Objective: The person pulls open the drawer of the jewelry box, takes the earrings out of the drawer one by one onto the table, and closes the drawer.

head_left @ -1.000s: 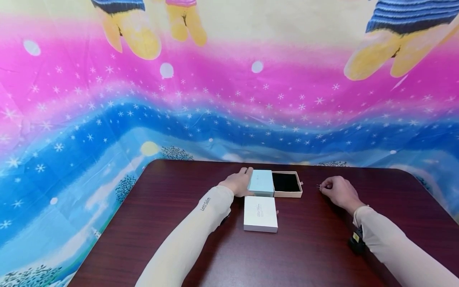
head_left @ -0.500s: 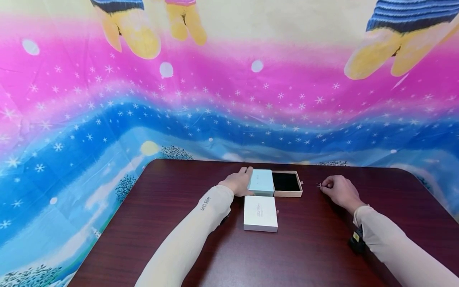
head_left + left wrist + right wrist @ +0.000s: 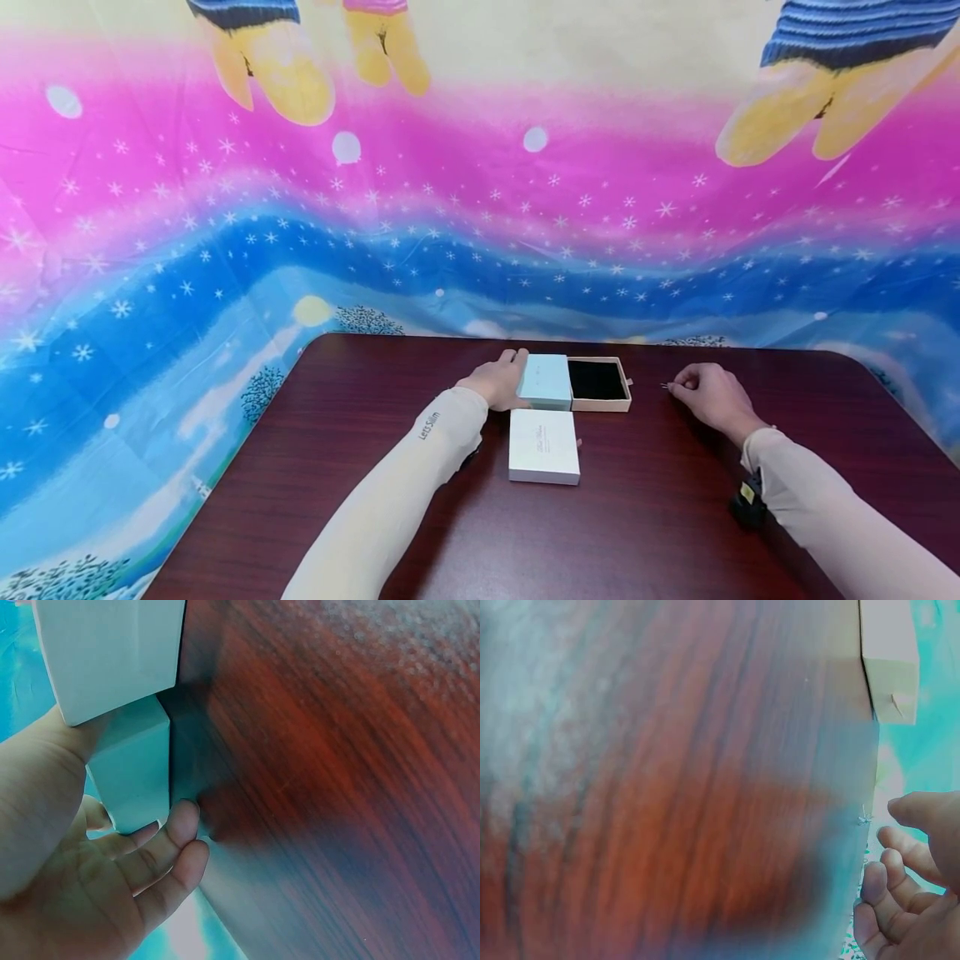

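My left hand [image 3: 495, 381] grips the left end of a pale blue box sleeve [image 3: 545, 382], thumb on the near side and fingers reaching to the far side. In the left wrist view the thumb is partly hidden behind a white box [image 3: 112, 652]. Out of the sleeve's right end extends a drawer [image 3: 602, 406] with a black lining. My right hand [image 3: 712, 398] is low over the table at right, fingers loosely bent. Right by its fingertips is a tiny silver piece with thin prongs [image 3: 864, 817]; the right wrist view shows thumb and index finger apart.
Directly in front of the pale blue sleeve lies the closed white box, with printed script and a small pink tab on its right side. Dark reddish wood forms the tabletop [image 3: 637, 517]. A colourful printed cloth [image 3: 480, 250] hangs behind the far edge.
The right hand has risen very slightly, and less of the silver piece's prongs shows at its fingertips. The left hand and both boxes have stayed in place.
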`<move>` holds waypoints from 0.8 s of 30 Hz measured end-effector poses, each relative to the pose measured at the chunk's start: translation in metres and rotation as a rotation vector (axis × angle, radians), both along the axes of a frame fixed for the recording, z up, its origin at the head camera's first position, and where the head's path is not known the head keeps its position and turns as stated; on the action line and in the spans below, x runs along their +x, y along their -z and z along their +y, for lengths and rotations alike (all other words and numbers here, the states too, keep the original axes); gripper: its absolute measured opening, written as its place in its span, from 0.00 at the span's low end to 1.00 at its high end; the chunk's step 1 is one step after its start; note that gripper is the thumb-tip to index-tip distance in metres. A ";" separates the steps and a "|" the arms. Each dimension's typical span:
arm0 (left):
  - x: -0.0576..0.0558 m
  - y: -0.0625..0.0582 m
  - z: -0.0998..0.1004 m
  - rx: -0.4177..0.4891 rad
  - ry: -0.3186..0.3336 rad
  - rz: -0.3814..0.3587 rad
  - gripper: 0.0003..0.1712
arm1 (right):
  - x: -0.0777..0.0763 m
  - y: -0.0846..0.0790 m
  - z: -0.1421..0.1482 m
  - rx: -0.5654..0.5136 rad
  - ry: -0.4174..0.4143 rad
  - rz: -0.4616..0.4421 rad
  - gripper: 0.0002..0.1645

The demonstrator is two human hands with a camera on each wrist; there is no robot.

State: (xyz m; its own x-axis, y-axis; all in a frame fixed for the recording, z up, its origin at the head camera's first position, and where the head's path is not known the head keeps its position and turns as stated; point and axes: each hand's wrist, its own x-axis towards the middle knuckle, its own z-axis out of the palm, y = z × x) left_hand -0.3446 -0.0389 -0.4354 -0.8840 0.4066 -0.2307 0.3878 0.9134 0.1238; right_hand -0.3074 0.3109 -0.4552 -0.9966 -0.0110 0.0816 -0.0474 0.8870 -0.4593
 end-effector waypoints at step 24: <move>-0.001 0.001 0.000 -0.006 -0.006 -0.008 0.58 | 0.002 -0.015 -0.006 -0.024 -0.039 0.086 0.18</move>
State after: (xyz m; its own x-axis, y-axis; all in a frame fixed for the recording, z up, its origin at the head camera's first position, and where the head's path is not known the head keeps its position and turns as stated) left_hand -0.3455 -0.0385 -0.4362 -0.8847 0.3997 -0.2399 0.3812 0.9165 0.1212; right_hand -0.3049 0.3048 -0.4400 -0.9848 -0.0468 0.1672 -0.1218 0.8726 -0.4731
